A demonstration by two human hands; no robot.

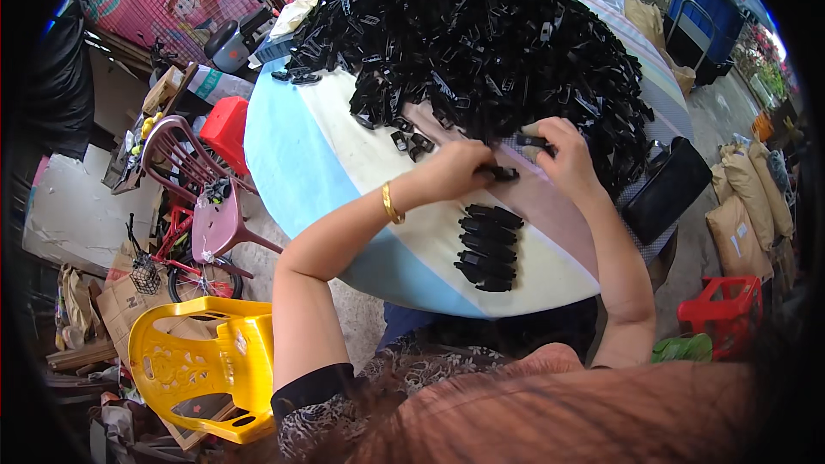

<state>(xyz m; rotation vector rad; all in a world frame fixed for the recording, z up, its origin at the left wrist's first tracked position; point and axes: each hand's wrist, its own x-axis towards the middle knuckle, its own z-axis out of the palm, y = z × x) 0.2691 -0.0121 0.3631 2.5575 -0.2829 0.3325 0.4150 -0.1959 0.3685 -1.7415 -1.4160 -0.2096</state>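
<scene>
- Here we are at the round surface point(361, 167), six o'clock nearest us, and our hands are both busy close to its middle.
- Our left hand point(457, 169) is closed in a narrow pinch on one black piece point(504, 174); a gold bracelet point(393, 204) circles that wrist.
- Our right hand point(567, 153) comes in from four o'clock, thumb and fingers drawn together around another black piece point(534, 143), near the first but apart from it.
- Up at twelve o'clock we have the huge heap of black pieces point(481, 43), spreading round toward three.
- Down at six o'clock, look, a short column of black pieces point(488, 236) lies neatly side by side, well apart from the heap.
- At ten o'clock from our left hand sit a few loose pieces point(419, 148), just beside the heap.
- Between three and four o'clock, a black case point(666, 191) lies at the edge.
- Off the surface, we spot a yellow chair point(245, 361) between seven and eight, and a red crate point(744, 295) at four.
</scene>
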